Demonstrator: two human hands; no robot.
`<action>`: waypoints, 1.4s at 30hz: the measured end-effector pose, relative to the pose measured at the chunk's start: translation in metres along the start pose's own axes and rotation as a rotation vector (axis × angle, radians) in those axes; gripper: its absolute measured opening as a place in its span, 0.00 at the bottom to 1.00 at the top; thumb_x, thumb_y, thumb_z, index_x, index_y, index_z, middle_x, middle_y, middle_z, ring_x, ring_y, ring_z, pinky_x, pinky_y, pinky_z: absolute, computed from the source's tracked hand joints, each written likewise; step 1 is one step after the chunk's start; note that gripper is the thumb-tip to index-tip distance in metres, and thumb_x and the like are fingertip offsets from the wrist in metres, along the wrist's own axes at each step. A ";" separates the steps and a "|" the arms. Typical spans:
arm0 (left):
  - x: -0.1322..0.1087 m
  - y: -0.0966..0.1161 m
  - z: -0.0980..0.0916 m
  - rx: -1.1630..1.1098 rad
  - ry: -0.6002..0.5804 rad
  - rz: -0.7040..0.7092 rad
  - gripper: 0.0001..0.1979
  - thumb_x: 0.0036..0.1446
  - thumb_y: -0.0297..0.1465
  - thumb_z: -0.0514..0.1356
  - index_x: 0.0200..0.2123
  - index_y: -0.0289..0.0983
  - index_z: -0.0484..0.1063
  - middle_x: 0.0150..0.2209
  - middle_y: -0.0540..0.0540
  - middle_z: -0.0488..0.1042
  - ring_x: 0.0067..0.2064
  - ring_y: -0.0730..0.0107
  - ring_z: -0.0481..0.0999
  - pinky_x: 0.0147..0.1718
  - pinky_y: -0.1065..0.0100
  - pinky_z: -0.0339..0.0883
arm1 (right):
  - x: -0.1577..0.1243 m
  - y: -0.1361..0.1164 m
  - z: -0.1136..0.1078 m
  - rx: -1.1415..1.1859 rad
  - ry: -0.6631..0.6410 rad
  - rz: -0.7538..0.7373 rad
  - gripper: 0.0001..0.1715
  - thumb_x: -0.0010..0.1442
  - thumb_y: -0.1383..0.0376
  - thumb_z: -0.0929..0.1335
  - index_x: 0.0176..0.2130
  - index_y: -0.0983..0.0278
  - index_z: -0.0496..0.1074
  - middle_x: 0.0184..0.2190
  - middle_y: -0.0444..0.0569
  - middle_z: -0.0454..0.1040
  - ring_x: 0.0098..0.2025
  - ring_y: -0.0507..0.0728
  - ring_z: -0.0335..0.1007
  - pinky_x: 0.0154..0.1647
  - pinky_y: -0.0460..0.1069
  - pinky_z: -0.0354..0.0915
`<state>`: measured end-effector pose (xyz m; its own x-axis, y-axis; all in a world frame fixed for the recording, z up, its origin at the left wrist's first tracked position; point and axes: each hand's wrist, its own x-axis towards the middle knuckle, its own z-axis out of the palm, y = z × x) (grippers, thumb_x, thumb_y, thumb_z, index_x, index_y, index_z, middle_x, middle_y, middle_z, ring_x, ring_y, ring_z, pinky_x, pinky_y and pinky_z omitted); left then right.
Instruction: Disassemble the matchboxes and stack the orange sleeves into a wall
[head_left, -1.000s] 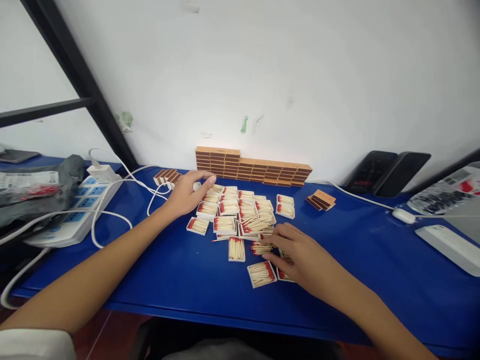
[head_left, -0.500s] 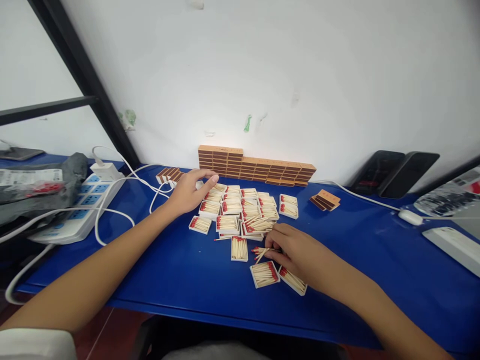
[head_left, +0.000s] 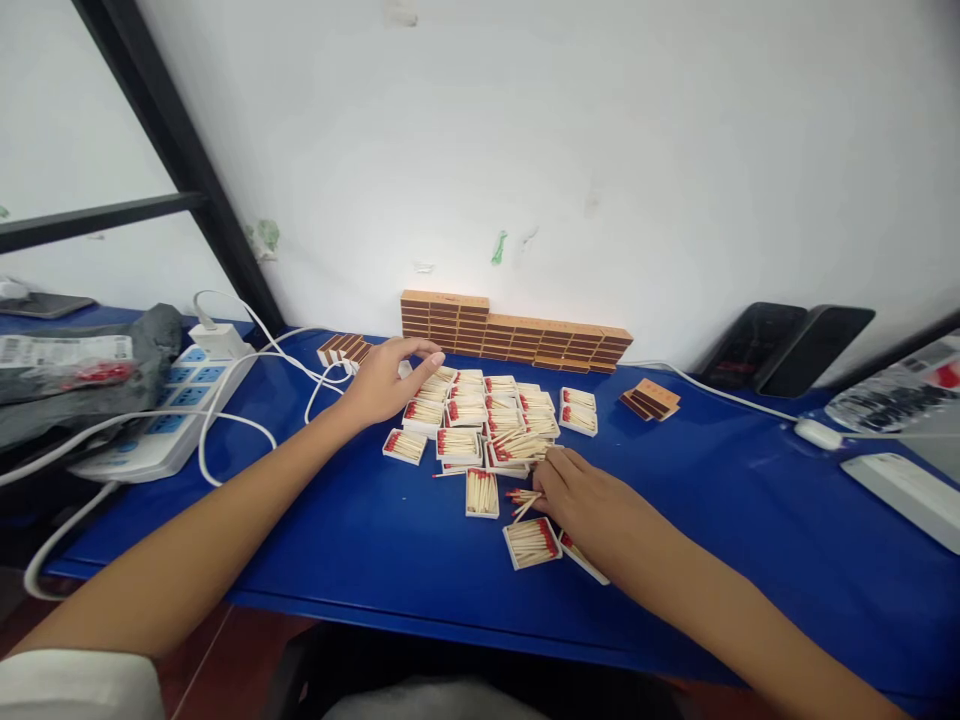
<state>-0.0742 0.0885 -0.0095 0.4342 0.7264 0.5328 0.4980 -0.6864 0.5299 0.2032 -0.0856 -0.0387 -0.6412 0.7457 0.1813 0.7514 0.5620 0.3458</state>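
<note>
Several white matchbox trays [head_left: 482, 493] packed with red-tipped matches sit in a stacked cluster on the blue table [head_left: 337, 560]. My left hand [head_left: 388, 382] rests at the cluster's back left edge, thumb and forefinger apart, holding nothing that I can see. My right hand [head_left: 581, 492] is low at the front right, its fingers closed on a small bunch of matches [head_left: 523, 500] whose red heads point left. Just below it lies a full tray [head_left: 532, 543]; another tray [head_left: 583, 560] is partly covered by the hand.
A wall of brown-sided matchbox sleeves [head_left: 517, 338] stands against the white wall. More sleeves lie at the right [head_left: 651, 399] and at the left [head_left: 343, 349]. White cables [head_left: 217, 410] and a power strip [head_left: 184, 400] are at left; two phones [head_left: 799, 348] lean at right.
The view has shifted slightly. My right hand has turned a little and covers more of the front right tray; its thumb is less visible. My left hand stays at the same trays.
</note>
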 end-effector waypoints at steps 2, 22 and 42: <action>0.000 -0.001 0.000 0.007 -0.003 0.018 0.19 0.70 0.46 0.58 0.48 0.38 0.81 0.47 0.44 0.84 0.49 0.59 0.82 0.52 0.58 0.73 | 0.001 -0.001 -0.002 -0.032 -0.006 0.009 0.05 0.69 0.67 0.69 0.40 0.67 0.76 0.37 0.56 0.77 0.40 0.64 0.74 0.41 0.57 0.73; -0.001 -0.004 0.002 0.038 -0.058 0.025 0.20 0.69 0.46 0.58 0.49 0.38 0.80 0.48 0.42 0.84 0.51 0.56 0.82 0.54 0.54 0.73 | 0.002 0.004 0.001 0.007 -0.015 0.016 0.03 0.68 0.72 0.69 0.40 0.66 0.74 0.38 0.56 0.76 0.40 0.63 0.73 0.39 0.56 0.72; -0.002 -0.006 0.001 0.073 -0.045 0.079 0.17 0.70 0.44 0.59 0.50 0.38 0.78 0.46 0.43 0.84 0.50 0.57 0.81 0.53 0.53 0.72 | 0.001 0.054 -0.036 0.434 -0.097 0.180 0.18 0.78 0.60 0.57 0.39 0.61 0.69 0.39 0.52 0.74 0.39 0.59 0.70 0.41 0.52 0.65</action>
<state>-0.0774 0.0915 -0.0148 0.5066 0.6722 0.5400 0.5137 -0.7383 0.4371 0.2379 -0.0673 0.0136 -0.4924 0.8635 0.1088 0.8584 0.5025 -0.1029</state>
